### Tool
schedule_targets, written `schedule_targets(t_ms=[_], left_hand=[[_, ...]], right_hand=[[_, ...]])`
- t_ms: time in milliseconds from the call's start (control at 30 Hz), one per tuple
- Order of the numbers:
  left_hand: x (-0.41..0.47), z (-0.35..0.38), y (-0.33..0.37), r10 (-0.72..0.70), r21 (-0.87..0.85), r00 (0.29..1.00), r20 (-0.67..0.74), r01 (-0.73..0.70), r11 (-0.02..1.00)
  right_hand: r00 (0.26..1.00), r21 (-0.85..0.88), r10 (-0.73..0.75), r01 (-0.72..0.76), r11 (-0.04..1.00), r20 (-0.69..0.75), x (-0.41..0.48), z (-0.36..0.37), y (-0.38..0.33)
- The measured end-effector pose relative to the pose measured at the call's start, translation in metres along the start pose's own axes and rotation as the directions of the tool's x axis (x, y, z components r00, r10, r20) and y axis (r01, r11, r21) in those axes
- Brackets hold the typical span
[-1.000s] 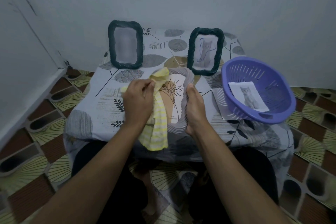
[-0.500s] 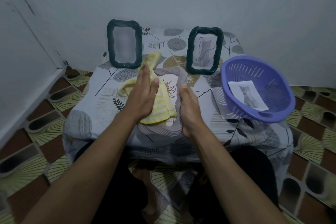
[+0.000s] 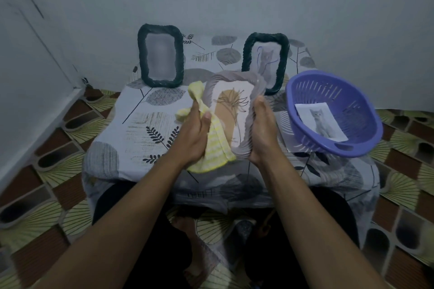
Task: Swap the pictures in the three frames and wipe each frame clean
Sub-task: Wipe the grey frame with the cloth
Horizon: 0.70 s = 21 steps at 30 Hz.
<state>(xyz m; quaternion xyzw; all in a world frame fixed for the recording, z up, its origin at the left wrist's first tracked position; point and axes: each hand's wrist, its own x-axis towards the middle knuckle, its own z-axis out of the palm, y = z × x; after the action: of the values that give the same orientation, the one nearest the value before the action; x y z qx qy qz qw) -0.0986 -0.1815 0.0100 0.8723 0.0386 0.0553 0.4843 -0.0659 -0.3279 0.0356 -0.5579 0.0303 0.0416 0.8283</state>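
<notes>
wiping the grey frame (image 3: 231,77) with a yellow cloth (image 3: 217,148), dead centre of the shot, held tilted over the table (image 3: 141,129) rather than lying flat. gripping the bunched cloth in the left hand (image 3: 193,138), fingers curled round it and thumb on top, pressed against the lower left of the frame. clamping the frame's right edge with the right hand (image 3: 261,134), fingers curled round it. looks light and stiff, with a ribbed rim, so decent grip. probably glass or clear plastic in front though, so fragile-ish and slippery under a cloth. best held by the rim on the long edges, never by the pane, and not pushed hard in the middle. soft floppy cloth, better balled up than dangling. blank-looking dark frame (image 3: 142,54) standing upper left, second dark frame (image 3: 247,58) upper middle with a cat drawing in it. purple basket (image 3: 333,91) at right, cat print (image 3: 320,122) lying inside.
</notes>
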Motion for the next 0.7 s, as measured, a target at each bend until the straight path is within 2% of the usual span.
schedule_targets(t_ms=[100,200,233,300,400,500,567,700], left_hand=[[0.018,-0.012,0.008,0.075,0.036,0.987,-0.145,-0.071,0.997],[0.027,-0.012,0.010,0.113,0.290,0.971,-0.211,-0.048,0.956],[0.024,-0.008,0.012,0.121,0.393,0.976,-0.182,-0.041,0.919],[0.010,0.006,0.021,0.195,0.493,0.979,-0.057,-0.143,0.858],[-0.013,0.023,0.023,0.336,0.469,0.931,0.146,-0.364,0.805],[-0.028,0.030,0.008,0.393,0.495,0.887,0.242,-0.461,0.736],[-0.026,0.028,0.000,0.340,0.553,0.917,0.209,-0.398,0.732],[0.006,0.009,-0.002,0.109,0.531,0.994,-0.015,-0.085,0.843]], right_hand=[[0.998,-0.080,0.023,-0.018,0.997,0.063,-0.015,0.008,0.002],[0.993,-0.094,0.057,-0.048,0.994,0.100,-0.021,0.009,0.008],[0.993,-0.078,0.070,-0.062,0.995,0.100,-0.021,0.010,0.007],[0.992,-0.025,0.093,-0.091,0.996,0.088,-0.017,0.010,0.003],[0.996,0.026,0.072,-0.073,0.997,0.042,-0.003,0.007,-0.002],[0.995,0.099,0.075,-0.081,0.992,0.060,0.008,-0.001,-0.009],[0.996,0.081,0.049,-0.054,0.995,0.071,0.010,-0.002,-0.010],[0.990,-0.010,0.092,-0.091,0.996,0.108,0.000,0.003,0.006]])
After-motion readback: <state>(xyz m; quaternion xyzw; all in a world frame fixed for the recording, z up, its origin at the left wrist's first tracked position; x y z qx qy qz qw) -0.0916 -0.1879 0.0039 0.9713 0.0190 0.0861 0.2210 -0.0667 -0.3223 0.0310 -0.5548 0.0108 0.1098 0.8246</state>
